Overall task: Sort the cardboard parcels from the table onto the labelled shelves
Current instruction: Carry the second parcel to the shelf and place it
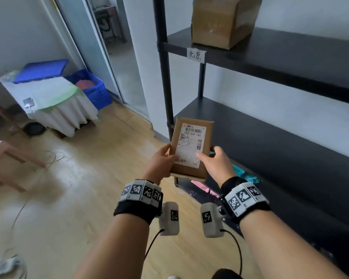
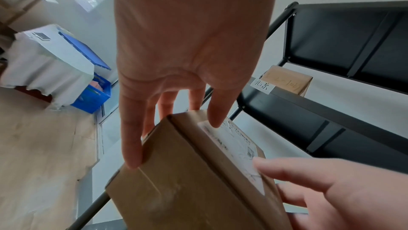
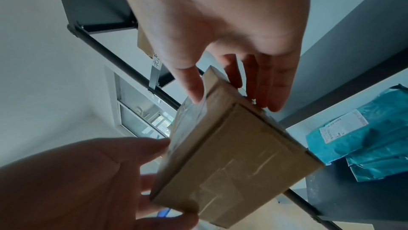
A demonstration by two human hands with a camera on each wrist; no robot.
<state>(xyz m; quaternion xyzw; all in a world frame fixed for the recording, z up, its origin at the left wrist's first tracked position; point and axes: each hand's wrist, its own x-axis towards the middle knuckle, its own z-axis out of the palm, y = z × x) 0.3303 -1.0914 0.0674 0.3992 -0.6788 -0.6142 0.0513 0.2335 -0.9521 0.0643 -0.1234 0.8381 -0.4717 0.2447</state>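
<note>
A flat cardboard parcel (image 1: pixel 190 147) with a white shipping label faces up at me, held in the air in front of the black shelf unit (image 1: pixel 280 63). My left hand (image 1: pixel 162 159) grips its left edge (image 2: pixel 187 172), thumb on the label side and fingers behind. My right hand (image 1: pixel 213 159) grips its right edge (image 3: pixel 223 146) the same way. A bigger cardboard box (image 1: pixel 220 23) stands on the upper shelf, above a paper label (image 1: pixel 195 54) with handwritten characters. The shelf below it (image 1: pixel 270 150) is bare near the parcel.
Teal (image 1: pixel 246 175) and pink (image 1: pixel 201 187) mailer bags lie on the lowest shelf under my right hand. To the left stand a cloth-covered table (image 1: pixel 48 97), blue crates (image 1: pixel 93 87) and a pink stool (image 1: pixel 10 156) on the wooden floor. A cable trails across the floor.
</note>
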